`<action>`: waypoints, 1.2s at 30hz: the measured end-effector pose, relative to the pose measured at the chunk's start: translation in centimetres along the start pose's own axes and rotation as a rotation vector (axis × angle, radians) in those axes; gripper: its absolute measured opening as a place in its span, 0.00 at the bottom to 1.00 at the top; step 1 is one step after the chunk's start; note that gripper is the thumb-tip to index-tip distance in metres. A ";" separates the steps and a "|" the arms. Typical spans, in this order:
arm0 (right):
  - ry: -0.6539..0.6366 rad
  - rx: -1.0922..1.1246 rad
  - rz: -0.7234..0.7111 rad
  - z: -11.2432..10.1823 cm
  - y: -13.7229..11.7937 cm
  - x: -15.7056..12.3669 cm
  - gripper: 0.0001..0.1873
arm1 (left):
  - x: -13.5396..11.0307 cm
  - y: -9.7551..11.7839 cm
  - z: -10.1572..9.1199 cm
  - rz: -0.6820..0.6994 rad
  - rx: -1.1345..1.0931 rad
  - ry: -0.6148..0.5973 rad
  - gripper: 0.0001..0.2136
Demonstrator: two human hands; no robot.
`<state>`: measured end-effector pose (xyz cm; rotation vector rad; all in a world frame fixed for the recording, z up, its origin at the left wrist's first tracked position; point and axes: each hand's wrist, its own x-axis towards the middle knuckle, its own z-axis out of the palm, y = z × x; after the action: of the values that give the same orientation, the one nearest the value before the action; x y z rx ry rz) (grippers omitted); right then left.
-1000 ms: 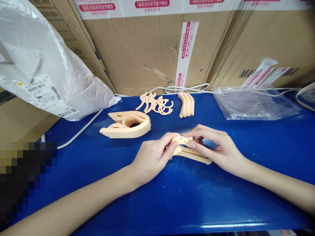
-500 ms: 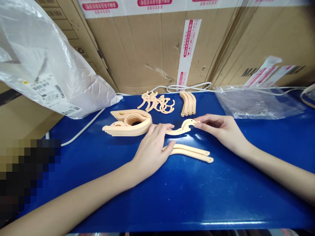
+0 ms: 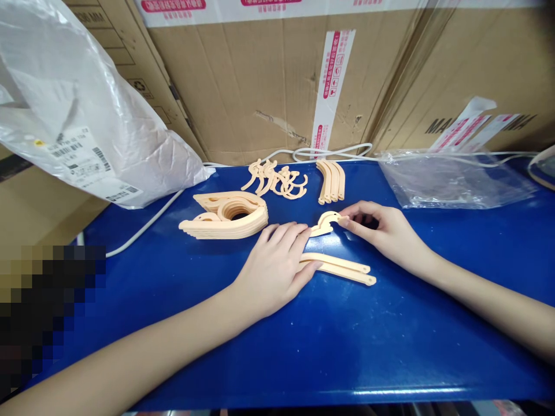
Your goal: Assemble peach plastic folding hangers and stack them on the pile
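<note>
My left hand (image 3: 273,268) lies flat with fingers stretched out on the blue table (image 3: 303,346), covering the near end of a curved peach plastic piece (image 3: 324,222) and the left end of two straight peach arms (image 3: 342,268). My right hand (image 3: 385,231) pinches the far end of that curved piece between thumb and forefinger. A stack of peach hanger bodies (image 3: 228,216) sits just left of my left hand.
Small peach hooks (image 3: 277,180) and curved strips (image 3: 332,182) lie at the back of the table. A white plastic bag (image 3: 78,115) is at left, a clear bag (image 3: 451,182) at right. Cardboard boxes (image 3: 260,86) wall the back. A white cable (image 3: 143,228) runs along it.
The hands parted from the held bundle. The straight arms were laid on the table, and the curved piece was pulled out and lowered flat under my left hand.
</note>
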<state>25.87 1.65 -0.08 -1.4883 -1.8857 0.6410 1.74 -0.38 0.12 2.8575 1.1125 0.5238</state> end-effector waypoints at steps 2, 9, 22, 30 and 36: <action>0.001 -0.020 -0.005 0.0 0.0 0.0 0.15 | -0.1 0.0 0.0 0.007 0.022 -0.004 0.23; -0.012 -0.075 -0.045 0.0 -0.1 0.1 0.12 | -0.2 -0.1 0.1 0.020 0.046 -0.009 0.24; -0.036 -0.280 -0.202 0.0 -0.2 0.1 0.11 | -0.2 -0.1 0.1 0.020 0.029 -0.022 0.24; -0.037 -0.271 -0.216 0.0 -0.2 0.1 0.11 | -0.3 -0.1 0.1 0.001 0.019 -0.019 0.24; -0.027 -0.308 -0.221 0.1 0.0 0.2 0.13 | -0.2 0.0 0.0 -0.015 0.023 -0.022 0.24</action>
<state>25.75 1.81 -0.12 -1.4290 -2.2070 0.2779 1.57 -0.51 0.02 2.8643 1.1435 0.4806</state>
